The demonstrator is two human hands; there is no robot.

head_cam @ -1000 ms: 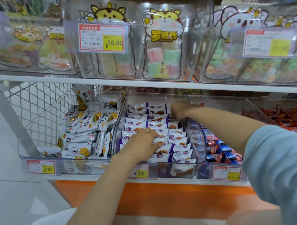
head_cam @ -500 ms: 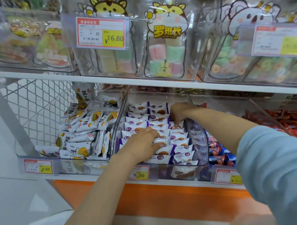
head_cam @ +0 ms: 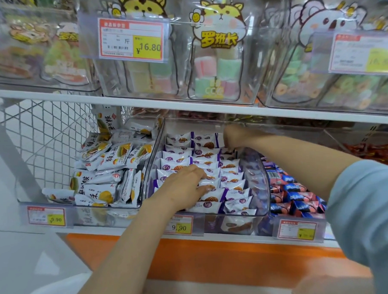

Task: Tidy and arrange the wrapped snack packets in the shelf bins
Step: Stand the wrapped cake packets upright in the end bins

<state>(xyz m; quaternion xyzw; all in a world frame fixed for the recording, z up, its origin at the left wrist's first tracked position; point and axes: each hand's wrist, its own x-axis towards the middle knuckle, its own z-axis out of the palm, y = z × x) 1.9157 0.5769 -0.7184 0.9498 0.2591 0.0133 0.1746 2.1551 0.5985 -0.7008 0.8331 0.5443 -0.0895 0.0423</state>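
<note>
The left hand (head_cam: pixel 183 188) lies flat, fingers straight, apparently steadying white-and-purple wrapped snack packets (head_cam: pixel 231 180) in the clear plastic bin (head_cam: pixel 259 177). The right hand (head_cam: pixel 233 136) reaches the back row, its grip hidden.

The right hand (head_cam: pixel 234 135) is bending down at the back of the middle bin (head_cam: pixel 258 184), its fingertips sinking out of sight among the purple-and-white packets (head_cam: pixel 231 183), so any grip is going unseen. The left hand (head_cam: pixel 183 188) is covering several packets in the nearer rows. The upper right price label (head_cam: pixel 361 53) is blurring past reading, while the blue sleeve (head_cam: pixel 366 206) is running off the right edge.
</note>
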